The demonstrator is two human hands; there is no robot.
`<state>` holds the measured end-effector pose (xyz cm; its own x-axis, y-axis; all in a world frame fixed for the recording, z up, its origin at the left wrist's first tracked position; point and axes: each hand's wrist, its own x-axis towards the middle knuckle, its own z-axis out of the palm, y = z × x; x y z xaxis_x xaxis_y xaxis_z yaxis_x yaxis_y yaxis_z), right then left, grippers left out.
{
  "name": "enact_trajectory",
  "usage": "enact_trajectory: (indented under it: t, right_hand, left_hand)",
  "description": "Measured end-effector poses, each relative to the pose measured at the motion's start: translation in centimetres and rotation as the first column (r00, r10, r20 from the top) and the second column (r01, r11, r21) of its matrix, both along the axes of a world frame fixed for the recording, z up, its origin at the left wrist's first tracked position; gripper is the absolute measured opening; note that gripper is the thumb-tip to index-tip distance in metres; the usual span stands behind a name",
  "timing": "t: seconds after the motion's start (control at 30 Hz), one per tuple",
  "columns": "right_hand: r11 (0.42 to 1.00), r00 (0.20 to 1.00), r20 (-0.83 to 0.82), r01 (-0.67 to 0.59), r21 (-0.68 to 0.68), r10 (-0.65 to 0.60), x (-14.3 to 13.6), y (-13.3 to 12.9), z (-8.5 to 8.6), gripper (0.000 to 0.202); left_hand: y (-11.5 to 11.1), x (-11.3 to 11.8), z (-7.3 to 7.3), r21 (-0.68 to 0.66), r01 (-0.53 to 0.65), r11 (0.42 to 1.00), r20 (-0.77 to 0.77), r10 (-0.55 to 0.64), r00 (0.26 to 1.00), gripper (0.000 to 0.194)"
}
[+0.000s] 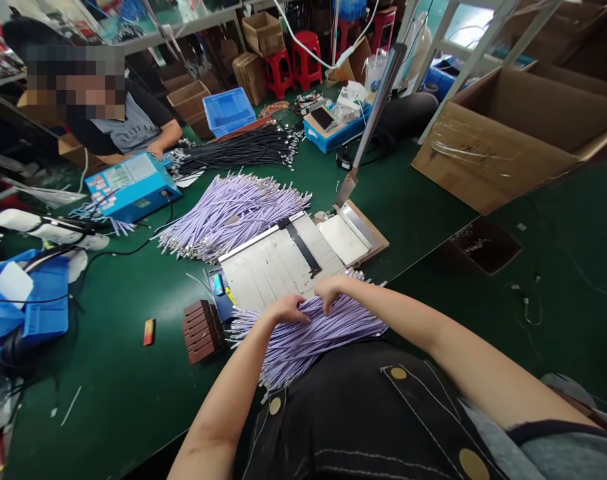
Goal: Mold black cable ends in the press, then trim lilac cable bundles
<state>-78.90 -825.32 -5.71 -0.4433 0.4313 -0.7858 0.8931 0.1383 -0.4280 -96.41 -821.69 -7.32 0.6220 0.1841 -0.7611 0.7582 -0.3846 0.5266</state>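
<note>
A loose bundle of lilac cables (303, 343) lies crosswise at the table's near edge, against my apron. My left hand (287, 309) rests on top of it, its fingers curved round some of the cables. Close by on the right, my right hand (330, 291) has its fingers bent down onto the same bundle. Just beyond both hands is a paper cutter (263, 270) with a pale ruled board, its long metal blade arm (376, 110) raised at the right. A larger pile of lilac cables (233, 217) lies behind the cutter.
A brown grooved block (202, 331) and an orange lighter (148, 332) lie left of the cutter. Farther left are a blue machine (133, 187) and a blue bin (46, 307). Across the table a person (133, 127) sits by black cables (238, 147). A cardboard box (483, 153) stands right.
</note>
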Motion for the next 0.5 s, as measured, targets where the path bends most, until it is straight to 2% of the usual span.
enact_trajectory:
  t: [0.2,0.27,0.33,0.4,0.5]
  right_hand:
    - [0.997,0.997,-0.076,-0.015,0.072,0.021,-0.1,0.6,0.7,0.048]
    - [0.993,0.995,-0.095,0.010,0.114,0.001,-0.1,0.7,1.4,0.047]
    - [0.982,0.992,-0.110,0.072,0.174,-0.053,0.1,0.4,2.4,0.047]
    - [0.945,0.981,-0.132,0.177,0.277,-0.146,0.8,-0.3,3.7,0.049]
    - [0.838,0.939,-0.194,0.341,0.426,-0.284,2.5,-2.1,5.7,0.039]
  left_hand:
    - [1.5,2.6,-0.7,-0.006,0.045,0.999,0.015,-0.045,0.999,0.066]
    - [1.9,2.9,-0.9,-0.024,0.039,0.999,0.038,-0.038,0.999,0.062]
    - [2.1,2.8,-1.1,-0.033,0.016,0.999,0.031,-0.015,0.999,0.050]
    - [2.1,2.5,-1.3,-0.026,-0.023,0.999,0.012,0.023,1.000,0.038]
    - [2.0,2.1,-1.5,-0.074,-0.081,0.994,0.009,0.082,0.997,0.032]
